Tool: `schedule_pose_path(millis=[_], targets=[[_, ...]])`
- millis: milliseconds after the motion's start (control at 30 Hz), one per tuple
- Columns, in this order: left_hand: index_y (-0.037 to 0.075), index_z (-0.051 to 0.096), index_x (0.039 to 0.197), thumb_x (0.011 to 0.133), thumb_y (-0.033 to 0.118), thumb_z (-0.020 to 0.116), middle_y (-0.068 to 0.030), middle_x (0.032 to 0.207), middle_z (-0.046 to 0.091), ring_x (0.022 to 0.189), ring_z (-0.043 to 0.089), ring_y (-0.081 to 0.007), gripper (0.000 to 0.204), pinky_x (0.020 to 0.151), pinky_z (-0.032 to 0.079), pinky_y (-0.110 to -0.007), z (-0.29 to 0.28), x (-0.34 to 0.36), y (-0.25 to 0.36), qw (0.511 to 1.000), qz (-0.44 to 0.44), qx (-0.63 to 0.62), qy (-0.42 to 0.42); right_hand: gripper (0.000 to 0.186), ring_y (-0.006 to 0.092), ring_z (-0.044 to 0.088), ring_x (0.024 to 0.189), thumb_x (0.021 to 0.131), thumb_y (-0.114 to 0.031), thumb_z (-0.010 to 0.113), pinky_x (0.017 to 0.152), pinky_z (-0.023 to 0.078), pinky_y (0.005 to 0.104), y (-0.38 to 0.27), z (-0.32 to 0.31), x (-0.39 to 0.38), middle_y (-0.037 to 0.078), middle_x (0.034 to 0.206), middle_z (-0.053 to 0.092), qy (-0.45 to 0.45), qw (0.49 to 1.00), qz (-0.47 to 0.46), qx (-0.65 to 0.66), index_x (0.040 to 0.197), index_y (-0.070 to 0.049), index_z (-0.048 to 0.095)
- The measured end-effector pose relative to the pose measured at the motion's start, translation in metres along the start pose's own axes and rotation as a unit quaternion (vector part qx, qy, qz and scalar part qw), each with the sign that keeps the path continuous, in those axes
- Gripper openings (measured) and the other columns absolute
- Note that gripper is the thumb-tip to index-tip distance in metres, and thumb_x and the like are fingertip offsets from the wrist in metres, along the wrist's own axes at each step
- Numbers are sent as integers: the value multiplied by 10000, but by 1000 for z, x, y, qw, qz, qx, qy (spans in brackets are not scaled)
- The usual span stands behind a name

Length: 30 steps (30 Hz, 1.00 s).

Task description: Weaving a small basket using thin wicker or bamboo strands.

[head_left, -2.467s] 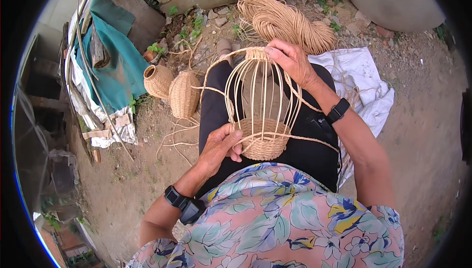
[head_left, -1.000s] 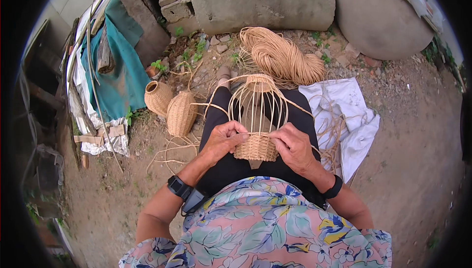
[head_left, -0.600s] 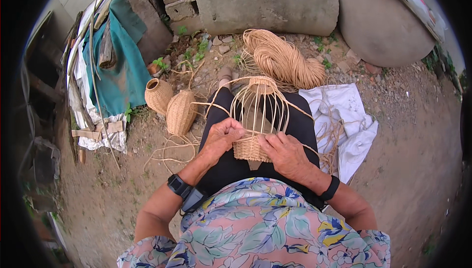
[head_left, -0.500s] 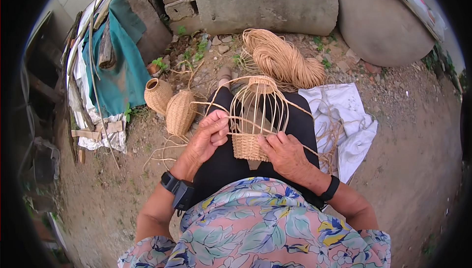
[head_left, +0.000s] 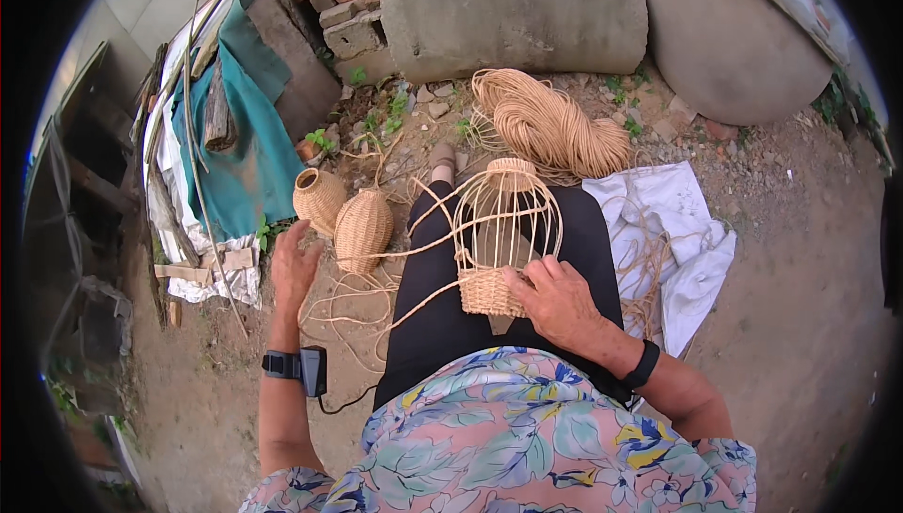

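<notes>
Unfinished basket (head_left: 484, 296) sat on lap (head_left: 437, 301); right hand (head_left: 560, 301) pinched its woven band near six o'clock. Left hand (head_left: 293, 267) at basket's nine o'clock, grip couldn't be told. Hard cord (head_left: 409, 252) tug risked skewing it.

Clock from part-woven basket (head_left: 487, 293) | right hand (head_left: 562, 302) pinching its band, 4 o'clock | left hand (head_left: 295, 267) raised, 9 o'clock, grip unclear | tan rope hank (head_left: 555, 127), 1 o'clock
</notes>
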<state>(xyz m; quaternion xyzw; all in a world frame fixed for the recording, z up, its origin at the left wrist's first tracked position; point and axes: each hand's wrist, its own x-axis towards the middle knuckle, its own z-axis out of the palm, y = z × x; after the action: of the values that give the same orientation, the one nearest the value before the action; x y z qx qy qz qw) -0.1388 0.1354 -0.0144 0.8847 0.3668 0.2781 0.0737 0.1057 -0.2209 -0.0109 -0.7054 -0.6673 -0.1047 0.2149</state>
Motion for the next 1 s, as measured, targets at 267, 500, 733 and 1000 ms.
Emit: schedule_pose_path(millis=[267,500,733,1000], targets=[[24,618,969,873,190,645,-163,820,628,701,617,-352,194,615,483,-424,45,1,221,940,251,-179,-146,415,243,490,876,766,-73,579,716,391,370,-2,-4,3,81,924,491,-5,1000,2,0,1180,-38,570],[18,567,886,891,161,616,-176,682,599,652,618,-371,151,590,480,-435,-12,-53,144,914,227,-131,-309,432,247,498,939,776,-68,578,751,389,376,1,1,0,99,1026,529,3,1000,14,15,1207,-47,572],[26,603,980,877,156,570,-242,837,656,799,649,-447,169,641,525,-516,-95,-136,-204,887,-243,374,-116,449,241,491,937,765,-61,590,756,388,371,3,2,-1,87,1028,532,-3,1000,9,27,1213,-44,567],[56,656,942,844,176,668,-122,832,654,662,636,-293,155,632,512,-385,-8,-43,68,973,6,-134,-186,482,241,499,948,736,-81,661,781,399,377,5,0,-3,74,1102,540,-29,999,21,18,1213,-81,590]])
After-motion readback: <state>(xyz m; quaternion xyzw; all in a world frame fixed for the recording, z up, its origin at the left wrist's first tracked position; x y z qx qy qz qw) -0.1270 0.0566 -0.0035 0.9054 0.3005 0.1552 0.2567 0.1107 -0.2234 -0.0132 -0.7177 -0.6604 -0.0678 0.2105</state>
